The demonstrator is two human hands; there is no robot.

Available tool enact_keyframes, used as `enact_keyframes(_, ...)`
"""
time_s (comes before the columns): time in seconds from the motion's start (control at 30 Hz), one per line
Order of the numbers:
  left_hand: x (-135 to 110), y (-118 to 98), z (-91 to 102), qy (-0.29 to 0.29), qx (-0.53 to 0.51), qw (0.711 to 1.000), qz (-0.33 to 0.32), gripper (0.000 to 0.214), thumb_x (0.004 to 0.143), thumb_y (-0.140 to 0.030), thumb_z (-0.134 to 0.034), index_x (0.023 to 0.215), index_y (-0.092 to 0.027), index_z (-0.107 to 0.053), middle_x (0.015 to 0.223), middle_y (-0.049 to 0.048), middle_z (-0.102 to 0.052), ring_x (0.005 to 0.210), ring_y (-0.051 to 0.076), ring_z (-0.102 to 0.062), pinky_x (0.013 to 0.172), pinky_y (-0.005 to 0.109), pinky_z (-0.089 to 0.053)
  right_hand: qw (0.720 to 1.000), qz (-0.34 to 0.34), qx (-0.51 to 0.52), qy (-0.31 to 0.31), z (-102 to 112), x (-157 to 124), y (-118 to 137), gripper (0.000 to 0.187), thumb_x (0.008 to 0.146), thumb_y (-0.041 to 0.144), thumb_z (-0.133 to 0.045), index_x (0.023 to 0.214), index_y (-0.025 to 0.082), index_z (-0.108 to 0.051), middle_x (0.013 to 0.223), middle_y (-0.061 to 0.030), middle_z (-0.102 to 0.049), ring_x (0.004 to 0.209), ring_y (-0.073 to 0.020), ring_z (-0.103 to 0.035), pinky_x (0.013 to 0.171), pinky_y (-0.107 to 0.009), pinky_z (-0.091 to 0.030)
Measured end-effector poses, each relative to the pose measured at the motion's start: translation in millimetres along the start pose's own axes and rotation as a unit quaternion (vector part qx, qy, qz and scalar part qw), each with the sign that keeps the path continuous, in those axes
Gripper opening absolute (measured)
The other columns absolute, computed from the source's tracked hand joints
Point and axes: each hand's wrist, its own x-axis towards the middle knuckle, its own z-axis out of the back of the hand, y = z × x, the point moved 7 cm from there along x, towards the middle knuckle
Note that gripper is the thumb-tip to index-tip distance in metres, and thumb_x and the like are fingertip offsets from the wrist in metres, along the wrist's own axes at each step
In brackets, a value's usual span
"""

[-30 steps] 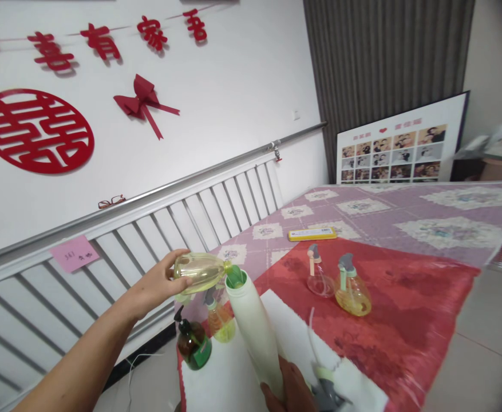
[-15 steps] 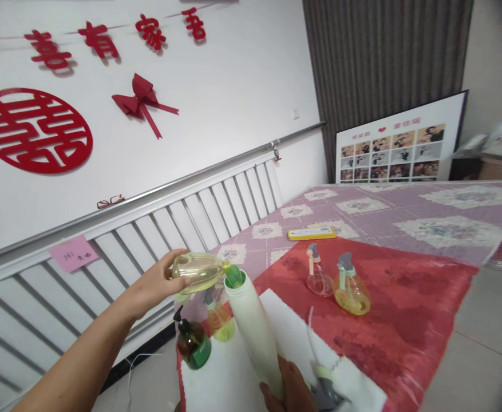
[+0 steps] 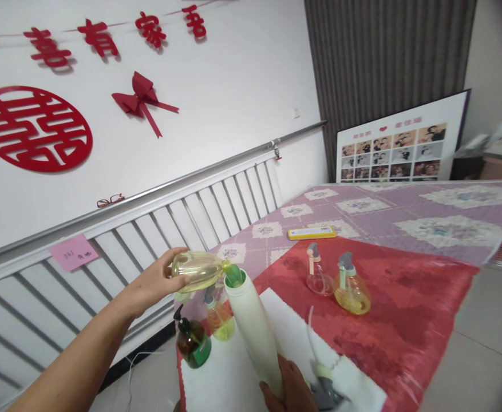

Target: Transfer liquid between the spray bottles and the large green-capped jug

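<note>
My left hand (image 3: 158, 281) grips a clear bottle of yellowish liquid (image 3: 198, 270), tipped on its side with its mouth over a green funnel (image 3: 233, 277). The funnel sits in the top of a tall white bottle (image 3: 255, 332), which leans toward the clear one. My right hand (image 3: 288, 388) is wrapped round that white bottle's base at the bottom edge of the view. A white cloth (image 3: 233, 372) lies under both. A grey and green pump head (image 3: 325, 389) lies on the cloth by my right hand.
A brown pump bottle (image 3: 193, 341) and a yellow-green spray bottle (image 3: 218, 320) stand below my left hand. A clear spray bottle (image 3: 317, 278) and a yellow-filled one (image 3: 351, 288) stand on the red cloth (image 3: 405, 309). A yellow case (image 3: 312, 233) lies farther back. White slatted headboard (image 3: 147, 229) at left.
</note>
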Motion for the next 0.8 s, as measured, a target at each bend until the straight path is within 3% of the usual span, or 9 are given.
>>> enact_keyframes(0.27,-0.2,-2.1,0.8,0.009,0.014,1.000,0.004,0.067,0.076,-0.040,-0.063,0.135,-0.026,-0.034,0.128,0.0099,-0.054,0.113,0.027,-0.057,0.093,0.040,-0.049,1.000,-0.012,-0.012,0.016,1.4,0.7,3.2,0.043,0.081,0.026,-0.050,0.121,0.011,-0.055,0.104,-0.0150,-0.069,0.097,-0.0279,-0.062,0.087,-0.037,-0.051)
enact_keyframes(0.5,-0.5,-1.1,3.7,0.008,0.028,1.000,0.000,0.067,0.076,-0.044,-0.064,0.134,-0.027,-0.035,0.135,0.0098,-0.049,0.113,0.027,-0.057,0.092,0.039,-0.050,1.000,-0.014,-0.017,0.003,3.5,0.0,2.7,0.043,0.079,0.026,-0.053,0.120,0.015,-0.056,0.105,-0.0130,-0.070,0.098,-0.0275,-0.063,0.087,-0.036,-0.051)
enact_keyframes(0.8,0.0,-1.4,4.8,0.001,0.034,0.999,-0.012,0.065,0.076,-0.041,-0.064,0.133,-0.027,-0.037,0.133,0.0096,-0.051,0.112,0.028,-0.057,0.092,0.041,-0.049,1.000,-0.005,-0.011,-0.007,2.7,0.4,2.5,0.042,0.079,0.026,-0.053,0.118,0.011,-0.057,0.101,-0.0148,-0.070,0.095,-0.0273,-0.063,0.085,-0.036,-0.052)
